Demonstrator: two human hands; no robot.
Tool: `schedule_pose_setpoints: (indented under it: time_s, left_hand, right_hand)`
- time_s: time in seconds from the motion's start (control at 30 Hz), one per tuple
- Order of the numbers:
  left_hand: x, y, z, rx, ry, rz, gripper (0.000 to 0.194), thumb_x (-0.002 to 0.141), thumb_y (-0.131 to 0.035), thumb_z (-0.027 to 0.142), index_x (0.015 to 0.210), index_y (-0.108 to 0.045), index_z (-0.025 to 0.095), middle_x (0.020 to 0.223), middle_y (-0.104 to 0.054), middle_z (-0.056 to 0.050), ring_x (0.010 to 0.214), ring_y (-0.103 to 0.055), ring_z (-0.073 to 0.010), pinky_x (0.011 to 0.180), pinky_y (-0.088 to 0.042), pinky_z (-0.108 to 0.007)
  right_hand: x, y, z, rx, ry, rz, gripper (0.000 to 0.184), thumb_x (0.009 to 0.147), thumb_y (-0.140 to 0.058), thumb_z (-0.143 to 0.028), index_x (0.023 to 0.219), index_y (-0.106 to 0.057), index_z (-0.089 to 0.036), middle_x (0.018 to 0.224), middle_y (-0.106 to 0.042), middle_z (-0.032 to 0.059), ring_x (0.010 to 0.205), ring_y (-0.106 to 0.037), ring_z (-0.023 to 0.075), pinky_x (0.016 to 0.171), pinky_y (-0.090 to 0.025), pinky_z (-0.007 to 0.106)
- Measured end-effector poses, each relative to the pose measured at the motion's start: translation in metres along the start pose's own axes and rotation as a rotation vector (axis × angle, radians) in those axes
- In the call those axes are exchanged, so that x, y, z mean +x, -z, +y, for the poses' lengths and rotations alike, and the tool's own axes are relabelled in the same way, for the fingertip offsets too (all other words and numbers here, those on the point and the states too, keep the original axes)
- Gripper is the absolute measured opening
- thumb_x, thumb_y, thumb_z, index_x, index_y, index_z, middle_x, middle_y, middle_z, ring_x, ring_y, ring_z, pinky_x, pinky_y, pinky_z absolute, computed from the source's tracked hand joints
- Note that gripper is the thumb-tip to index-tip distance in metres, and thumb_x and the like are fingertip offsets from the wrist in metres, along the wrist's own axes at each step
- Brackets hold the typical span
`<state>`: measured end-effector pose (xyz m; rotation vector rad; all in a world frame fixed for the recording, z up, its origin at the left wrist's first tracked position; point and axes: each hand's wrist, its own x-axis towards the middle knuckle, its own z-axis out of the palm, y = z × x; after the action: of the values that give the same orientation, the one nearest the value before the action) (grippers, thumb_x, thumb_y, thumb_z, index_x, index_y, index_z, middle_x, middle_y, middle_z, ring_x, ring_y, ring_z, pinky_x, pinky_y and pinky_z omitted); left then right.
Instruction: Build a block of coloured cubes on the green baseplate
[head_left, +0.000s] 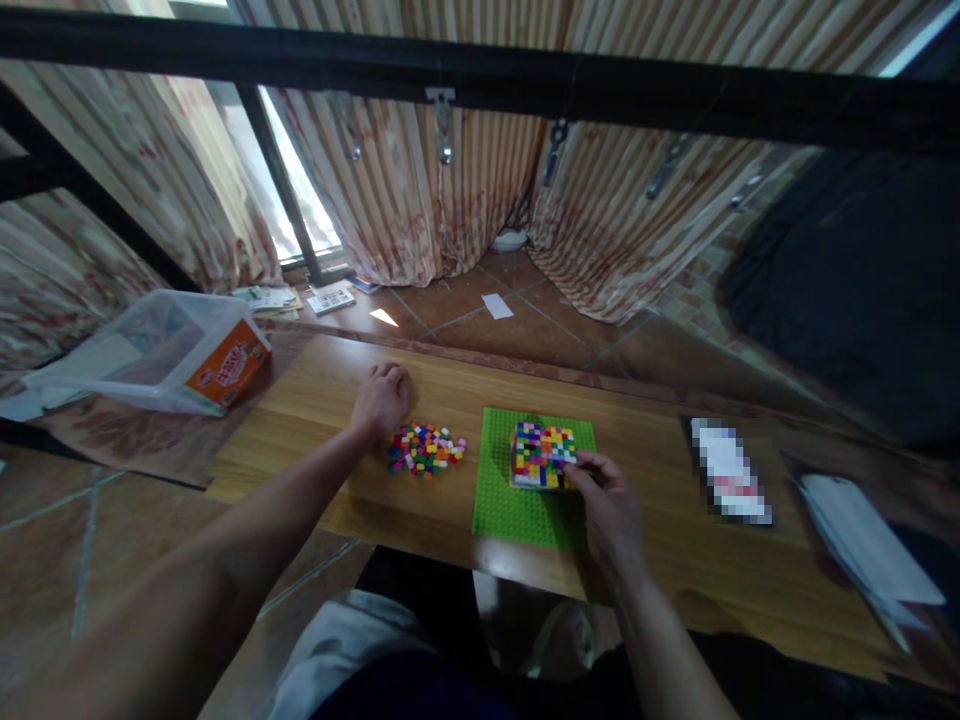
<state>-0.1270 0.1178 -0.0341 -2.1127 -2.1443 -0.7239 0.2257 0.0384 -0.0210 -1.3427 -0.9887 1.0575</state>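
A green studded baseplate (499, 505) lies on the wooden table. On it stands a raised rectangular block of multicoloured toy bricks (544, 455), with dark gaps in its top layer. My right hand (613, 505) is at the block's right edge, thumb and fingertips brought together there; whatever is between them is hidden. To the left of the baseplate, small loose bricks (426, 450) in many colours are spread in a pile. My left hand (381, 398) rests on the table just behind and left of that pile, its fingers curled in and no brick visible in them.
A clear plastic bin (161, 345) with an orange label stands left of the wooden table (442, 535). A pixelated flat item (729, 470) and a pale flat object (862, 535) lie to the right. A dark metal bar (480, 75) crosses above, before striped curtains (420, 200).
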Motion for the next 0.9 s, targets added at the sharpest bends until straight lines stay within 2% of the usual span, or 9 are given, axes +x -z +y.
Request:
schedule_pose_setpoints:
  time_s: [0.27, 0.37, 0.47, 0.53, 0.63, 0.7, 0.8, 0.9]
  left_hand:
    - [-0.002, 0.004, 0.006, 0.009, 0.027, -0.01, 0.026, 0.087, -0.044, 0.015, 0.1, -0.067, 0.017, 0.11, -0.065, -0.013, 0.109, -0.055, -0.0276, 0.099, -0.044, -0.043]
    - [-0.003, 0.002, 0.005, -0.01, 0.025, -0.01, 0.026, 0.087, -0.044, 0.014, 0.1, -0.067, 0.016, 0.109, -0.065, -0.014, 0.107, -0.055, -0.028, 0.099, -0.044, -0.044]
    - [-0.003, 0.001, 0.004, -0.016, 0.021, -0.019, 0.025, 0.087, -0.045, 0.014, 0.099, -0.067, 0.016, 0.109, -0.065, -0.014, 0.106, -0.055, -0.0279, 0.098, -0.044, -0.044]
    - [-0.003, 0.001, 0.004, -0.005, 0.02, -0.019, 0.024, 0.087, -0.046, 0.015, 0.099, -0.067, 0.015, 0.109, -0.065, -0.014, 0.105, -0.055, -0.0278, 0.098, -0.044, -0.043]
    - [-0.004, 0.002, 0.005, 0.011, 0.023, -0.018, 0.024, 0.087, -0.046, 0.015, 0.099, -0.066, 0.015, 0.109, -0.065, -0.014, 0.104, -0.055, -0.0277, 0.096, -0.044, -0.043]
    - [-0.004, 0.002, 0.006, 0.008, 0.026, -0.015, 0.023, 0.087, -0.046, 0.015, 0.098, -0.066, 0.015, 0.108, -0.065, -0.013, 0.104, -0.055, -0.0273, 0.096, -0.044, -0.042]
    - [-0.004, 0.002, 0.006, 0.0, 0.03, -0.014, 0.023, 0.087, -0.046, 0.014, 0.098, -0.066, 0.016, 0.107, -0.065, -0.013, 0.105, -0.055, -0.0266, 0.096, -0.044, -0.042]
    - [-0.004, 0.001, 0.006, -0.014, 0.035, -0.02, 0.022, 0.087, -0.047, 0.014, 0.098, -0.066, 0.014, 0.107, -0.064, -0.014, 0.106, -0.054, -0.0265, 0.098, -0.043, -0.041]
  right_hand:
    - [-0.003, 0.008, 0.003, -0.028, 0.057, 0.025, 0.039, 0.066, -0.08, -0.044, 0.094, -0.068, -0.02, 0.089, -0.07, 0.0029, 0.082, -0.065, 0.0183, 0.078, -0.052, 0.036]
    - [-0.009, 0.013, -0.004, -0.14, 0.123, 0.121, 0.04, 0.068, -0.078, -0.045, 0.097, -0.068, -0.019, 0.086, -0.07, 0.0041, 0.08, -0.065, 0.0191, 0.077, -0.051, 0.036]
    - [-0.028, 0.004, -0.015, -0.311, 0.221, 0.162, 0.036, 0.075, -0.072, -0.045, 0.097, -0.07, -0.017, 0.088, -0.071, 0.0073, 0.079, -0.065, 0.0206, 0.077, -0.05, 0.037]
    - [-0.048, -0.014, -0.021, -0.403, 0.285, 0.071, 0.029, 0.082, -0.066, -0.044, 0.096, -0.071, -0.019, 0.093, -0.071, 0.0078, 0.082, -0.065, 0.0211, 0.079, -0.05, 0.037]
    - [-0.081, -0.053, -0.022, -0.434, 0.4, -0.249, 0.02, 0.089, -0.057, -0.037, 0.093, -0.071, -0.023, 0.096, -0.07, 0.0059, 0.088, -0.065, 0.0205, 0.079, -0.051, 0.035]
    - [-0.095, -0.081, -0.019, -0.453, 0.467, -0.439, 0.02, 0.092, -0.052, -0.03, 0.098, -0.071, -0.026, 0.099, -0.069, 0.0057, 0.092, -0.065, 0.0205, 0.081, -0.052, 0.034]
    - [-0.098, -0.115, -0.013, -0.526, 0.604, -0.56, 0.028, 0.093, -0.047, -0.02, 0.11, -0.068, -0.026, 0.106, -0.066, 0.0077, 0.098, -0.062, 0.0216, 0.085, -0.051, 0.036]
    - [-0.088, -0.14, -0.011, -0.665, 0.755, -0.617, 0.033, 0.091, -0.046, -0.014, 0.114, -0.067, -0.024, 0.106, -0.064, 0.0094, 0.098, -0.058, 0.0232, 0.086, -0.049, 0.037]
